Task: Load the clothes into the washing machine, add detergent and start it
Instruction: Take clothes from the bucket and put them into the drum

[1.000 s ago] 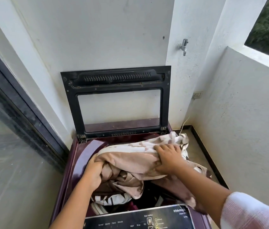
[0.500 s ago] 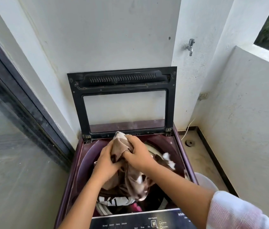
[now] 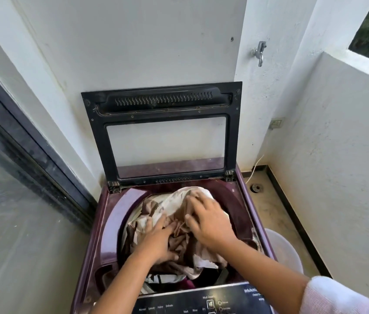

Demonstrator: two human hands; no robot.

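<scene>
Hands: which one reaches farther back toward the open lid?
The right hand, spread on the pale cloth; the left hand sits nearer the control panel.

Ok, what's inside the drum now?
A beige-and-white cloth heaped on top, left hand and right hand pressing on it; a black-and-white garment and a magenta item show beneath. Anything deeper is covered.

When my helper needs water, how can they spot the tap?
Find the maroon washing machine with its lid raised. Above and right of the lid, on the white pillar, is the tap: the only shiny metal fitting, higher than the flat socket.
</scene>
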